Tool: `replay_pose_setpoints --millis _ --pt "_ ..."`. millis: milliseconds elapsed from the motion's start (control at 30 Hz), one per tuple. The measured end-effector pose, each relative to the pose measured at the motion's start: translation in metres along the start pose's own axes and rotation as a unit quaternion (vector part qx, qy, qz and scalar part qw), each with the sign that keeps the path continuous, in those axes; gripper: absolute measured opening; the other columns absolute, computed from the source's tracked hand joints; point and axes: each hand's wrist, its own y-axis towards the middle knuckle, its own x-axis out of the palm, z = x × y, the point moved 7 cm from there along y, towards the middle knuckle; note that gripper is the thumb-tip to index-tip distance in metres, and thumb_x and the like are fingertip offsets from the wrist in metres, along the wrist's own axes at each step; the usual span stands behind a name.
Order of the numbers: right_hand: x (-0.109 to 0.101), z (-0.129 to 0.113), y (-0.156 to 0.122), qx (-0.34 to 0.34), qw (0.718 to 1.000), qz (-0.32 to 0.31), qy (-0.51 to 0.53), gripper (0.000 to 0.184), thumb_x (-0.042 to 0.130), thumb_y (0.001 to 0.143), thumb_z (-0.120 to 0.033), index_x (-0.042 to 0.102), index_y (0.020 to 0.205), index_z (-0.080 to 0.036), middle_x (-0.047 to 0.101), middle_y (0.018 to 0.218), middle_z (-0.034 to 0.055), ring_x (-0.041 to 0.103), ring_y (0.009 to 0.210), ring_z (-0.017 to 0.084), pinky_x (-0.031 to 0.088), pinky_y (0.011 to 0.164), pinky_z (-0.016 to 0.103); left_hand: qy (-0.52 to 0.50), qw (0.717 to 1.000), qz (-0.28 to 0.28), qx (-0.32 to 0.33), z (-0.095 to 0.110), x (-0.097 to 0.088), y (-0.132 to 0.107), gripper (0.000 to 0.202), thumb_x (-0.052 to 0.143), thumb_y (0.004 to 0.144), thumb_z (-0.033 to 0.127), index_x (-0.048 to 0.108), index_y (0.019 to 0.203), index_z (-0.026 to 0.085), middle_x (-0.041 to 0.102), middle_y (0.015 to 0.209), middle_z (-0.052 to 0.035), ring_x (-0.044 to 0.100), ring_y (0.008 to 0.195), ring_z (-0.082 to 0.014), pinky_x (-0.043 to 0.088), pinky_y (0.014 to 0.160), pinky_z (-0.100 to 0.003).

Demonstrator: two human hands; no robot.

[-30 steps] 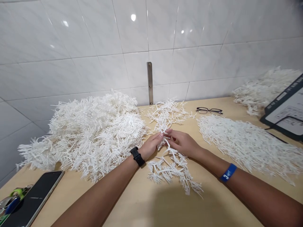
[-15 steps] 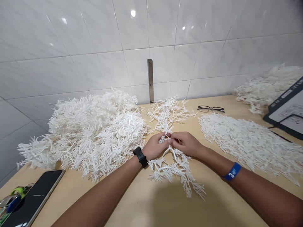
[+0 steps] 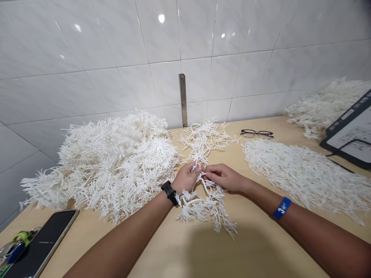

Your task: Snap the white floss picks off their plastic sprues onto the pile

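White branched sprig (image 3: 206, 202) between 2 hands

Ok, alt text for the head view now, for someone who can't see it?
Left hand and right hand meet over the table, both pinching one white branching sprig whose fronds trail toward the camera. A tall heap of like sprigs lies left, a flatter spread right; phone near left, glasses at the back.

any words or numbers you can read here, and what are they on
"3": on the blue wristband, right wrist; the mark beside it is too small to read.
Black-framed board: print too blurred to read.
Phone, watch, white sprig in the left hand and right hand: no text.
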Motion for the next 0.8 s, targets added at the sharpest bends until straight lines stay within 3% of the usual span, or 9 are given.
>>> replay_pose_setpoints --millis 133,433,600,700,767,800 --pt "0.002 -0.001 0.0 0.001 1.0 -0.008 0.029 0.031 0.045 0.093 -0.04 0.05 0.072 -0.016 0.043 0.066 -0.0025 0.037 0.059 0.01 0.03 0.058 0.024 -0.005 1.0 -0.011 -0.003 -0.001 0.001 0.001 0.031 0.051 0.085 0.043 0.058 0.077 0.014 0.06 0.077 -0.0054 0.055 0.079 -0.0187 0.043 0.079 -0.031" --pt "0.003 0.0 0.001 -0.002 0.996 -0.003 0.089 0.038 0.048 0.09 -0.047 0.051 0.07 -0.016 0.045 0.065 -0.002 0.037 0.058 0.01 0.031 0.056 0.024 -0.116 0.99 -0.081 0.015 -0.002 0.008 0.004 0.041 0.056 0.081 0.054 0.053 0.073 0.014 0.052 0.072 -0.0019 0.048 0.071 -0.0137 0.04 0.074 -0.029" --pt "0.0 0.0 -0.001 0.001 0.991 0.009 0.131 0.038 0.052 0.088 -0.048 0.055 0.069 -0.015 0.052 0.068 0.0009 0.046 0.063 0.012 0.038 0.063 0.026 -0.228 0.969 -0.092 -0.034 -0.008 0.01 0.003 0.042 0.064 0.075 0.054 0.055 0.076 0.014 0.054 0.074 -0.0029 0.052 0.07 -0.0136 0.042 0.074 -0.03" --pt "-0.016 0.004 -0.001 -0.002 0.98 0.081 0.181 0.033 0.054 0.088 -0.044 0.057 0.071 -0.016 0.057 0.071 0.0031 0.052 0.066 0.014 0.043 0.066 0.03 -0.277 0.955 -0.062 -0.088 -0.015 0.007 0.002 0.042 0.067 0.072 0.054 0.056 0.077 0.014 0.057 0.075 -0.0046 0.055 0.068 -0.0146 0.044 0.07 -0.031" --pt "-0.042 0.01 -0.005 -0.008 0.956 0.21 0.205 0.029 0.056 0.086 -0.042 0.055 0.071 -0.018 0.057 0.071 0.0027 0.052 0.065 0.014 0.044 0.062 0.029 -0.262 0.959 -0.046 -0.098 -0.017 0.005 0.002 0.042 0.066 0.074 0.053 0.058 0.077 0.013 0.059 0.077 -0.0064 0.057 0.069 -0.0153 0.045 0.068 -0.031" --pt "-0.06 0.015 -0.012 -0.017 0.931 0.298 0.21 0.027 0.057 0.085 -0.042 0.054 0.071 -0.019 0.056 0.071 0.0022 0.051 0.065 0.014 0.044 0.06 0.028 -0.248 0.963 -0.042 -0.097 -0.017 0.004 0.002 0.041 0.065 0.075 0.053 0.059 0.078 0.012 0.06 0.078 -0.0071 0.058 0.07 -0.0156 0.045 0.069 -0.031"
